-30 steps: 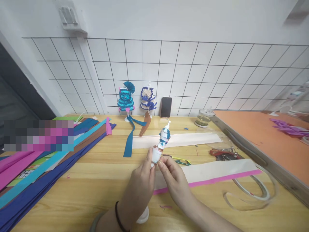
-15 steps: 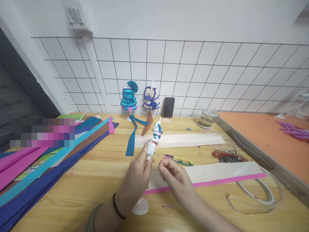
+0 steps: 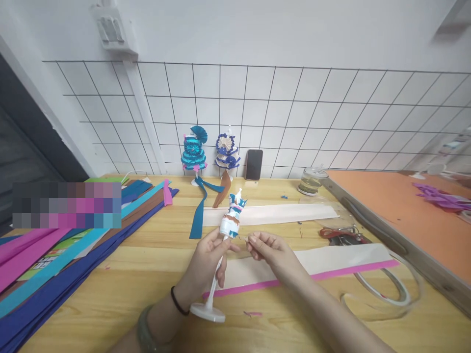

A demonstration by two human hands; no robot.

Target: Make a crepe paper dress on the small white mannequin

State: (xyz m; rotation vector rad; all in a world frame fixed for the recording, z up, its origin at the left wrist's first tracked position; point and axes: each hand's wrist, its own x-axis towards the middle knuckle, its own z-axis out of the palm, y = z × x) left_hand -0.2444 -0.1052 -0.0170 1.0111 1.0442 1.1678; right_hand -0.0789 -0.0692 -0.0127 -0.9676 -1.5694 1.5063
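My left hand (image 3: 208, 255) grips a small white dress form (image 3: 229, 226) by the stem just under its torso. The form leans to the right, with its round foot near the table's front. Bits of teal, brown and pink paper stick to its torso. My right hand (image 3: 270, 250) is pinched just right of the torso, apart from it; a tiny pale bit shows at the fingertips, too small to name. Beneath both hands lies a cream crepe paper strip (image 3: 338, 257) with a pink edge.
Two dress forms in pleated paper, one turquoise (image 3: 194, 152) and one cream and navy (image 3: 227, 152), stand by the wall beside a phone (image 3: 253, 164). Coloured paper strips (image 3: 91, 245) lie left. A glass jar (image 3: 312, 181) and a tape roll (image 3: 382, 287) are at right.
The dress form has turned in my left hand, so its foot now shows further left and more teal faces me. My right hand has shifted slightly up and right. The cutter has gone from sight.
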